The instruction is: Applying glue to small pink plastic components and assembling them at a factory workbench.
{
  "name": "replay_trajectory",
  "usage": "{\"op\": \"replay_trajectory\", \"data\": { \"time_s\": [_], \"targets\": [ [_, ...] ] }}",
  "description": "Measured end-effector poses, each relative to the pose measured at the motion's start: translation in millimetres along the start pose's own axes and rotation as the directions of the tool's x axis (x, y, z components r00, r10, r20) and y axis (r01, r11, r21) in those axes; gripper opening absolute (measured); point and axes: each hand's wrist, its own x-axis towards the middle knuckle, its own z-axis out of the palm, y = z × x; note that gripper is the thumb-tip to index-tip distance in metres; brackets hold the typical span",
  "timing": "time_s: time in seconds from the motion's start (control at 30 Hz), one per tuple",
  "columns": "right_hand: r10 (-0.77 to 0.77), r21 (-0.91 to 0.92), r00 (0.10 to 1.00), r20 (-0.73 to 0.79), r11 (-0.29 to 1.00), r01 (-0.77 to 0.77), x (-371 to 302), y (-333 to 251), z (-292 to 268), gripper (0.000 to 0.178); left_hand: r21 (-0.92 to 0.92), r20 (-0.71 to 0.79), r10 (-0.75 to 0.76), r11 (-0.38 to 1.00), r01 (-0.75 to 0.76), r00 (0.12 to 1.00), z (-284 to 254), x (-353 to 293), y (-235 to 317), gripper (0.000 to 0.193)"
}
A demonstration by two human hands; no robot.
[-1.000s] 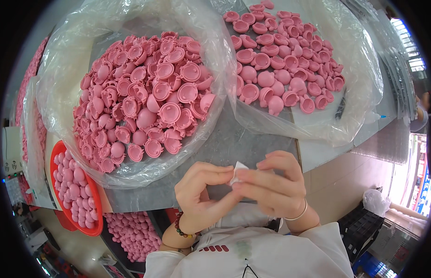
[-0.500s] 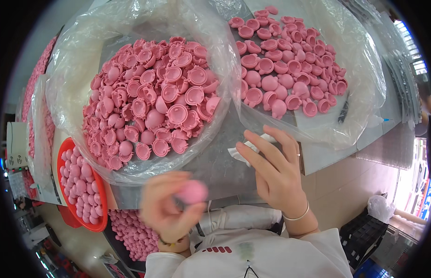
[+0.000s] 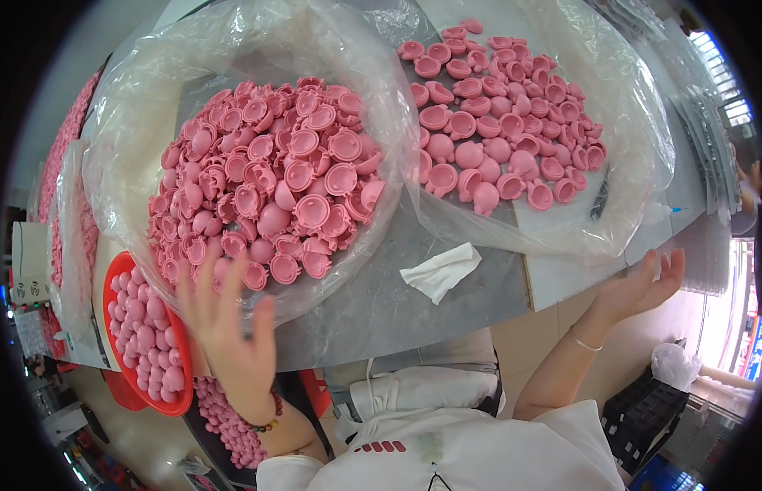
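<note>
My left hand (image 3: 229,340) is open, its fingers spread and slightly smeared by motion, with nothing in it. It hovers between the front of the heap of pink half-shells (image 3: 270,192) on clear plastic sheeting and a red basin (image 3: 184,394) of round pink balls (image 3: 144,331). Out to the right, my right hand (image 3: 643,286) is open with loosely bent fingers, palm turned up and no object visible in it. It is by the front edge of the white board (image 3: 573,274). A crumpled white tissue (image 3: 441,272) lies alone on the grey tabletop.
A second, looser spread of pink half-shells (image 3: 512,123) lies on plastic sheeting (image 3: 643,106) at the far right. Below the table's left front edge is a dark container holding many pink pieces (image 3: 225,417). A black crate (image 3: 647,417) stands lower right.
The pink ball has left my left hand, which opened and moved left toward the basin. My right hand has let go of the tissue and swung right.
</note>
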Motion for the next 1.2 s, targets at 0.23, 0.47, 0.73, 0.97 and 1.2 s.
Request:
{"op": "replay_trajectory", "data": {
  "time_s": [0.23, 0.47, 0.73, 0.97, 1.2],
  "targets": [
    [0.331, -0.166, 0.849, 0.412, 0.943, -0.287, 53.9, 76.8, -5.8, 0.036, -0.306, -0.064, -0.186, 0.939, 0.158, 0.981, 27.4, -2.5, -2.8, 0.015],
    [0.271, -0.209, 0.813, 0.515, 0.96, -0.187, 77.0, 106.5, 9.8, 0.033, -0.321, -0.2, -0.235, 0.933, 0.163, 0.951, 27.5, -4.1, -6.1, 0.01],
    [0.173, -0.321, 0.782, 0.599, 0.946, 0.037, 96.3, 110.5, 9.8, 0.032, -0.737, -0.21, -0.485, 0.649, 0.188, 0.849, 25.1, -19.8, -7.5, 0.026],
    [0.131, -0.331, 0.777, 0.616, 0.938, 0.105, 99.0, 108.5, 29.0, 0.028, -0.917, 0.185, -0.358, -0.398, 0.029, 0.915, 23.5, -30.9, 15.9, 0.025],
    [0.173, -0.283, 0.906, 0.387, 0.957, -0.062, 109.6, 99.3, 15.5, 0.017, -0.847, 0.279, -0.097, -0.493, 0.197, 0.955, 31.1, -29.1, 38.0, 0.029]
  ]
}}
